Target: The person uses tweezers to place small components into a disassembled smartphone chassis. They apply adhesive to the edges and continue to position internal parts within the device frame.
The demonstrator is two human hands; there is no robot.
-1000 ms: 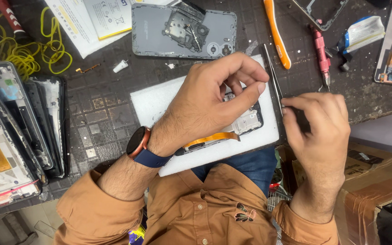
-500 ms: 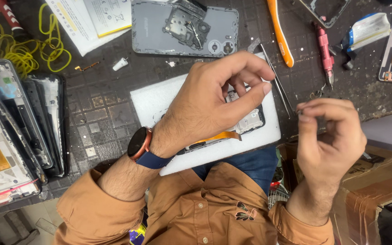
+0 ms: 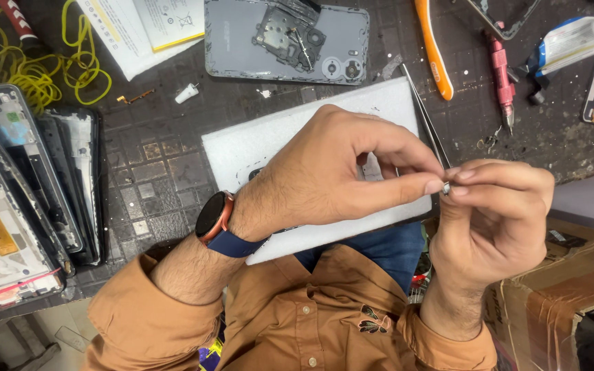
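Note:
My left hand (image 3: 331, 178), with a watch on its wrist, is raised over a white foam pad (image 3: 297, 130) on the dark table. Its thumb and forefinger meet the fingertips of my right hand (image 3: 496, 220) at the pad's right edge. Between the two pinches sits a tiny silvery part (image 3: 446, 187), too small to identify. A phone on the pad is almost wholly hidden under my left hand. Thin metal tweezers (image 3: 424, 120) lie along the pad's right side, just behind my fingertips.
An opened grey phone back (image 3: 242, 41) lies behind the pad, beside an orange pry tool (image 3: 433, 48) and a red screwdriver (image 3: 500, 69). Stacked phone frames (image 3: 29, 185) and yellow wire (image 3: 36, 69) fill the left. A cardboard box (image 3: 565, 288) stands low right.
My right hand has come up and leftward to meet my left fingertips. My left hand has lifted off the phone on the pad, and both now pinch the tiny part.

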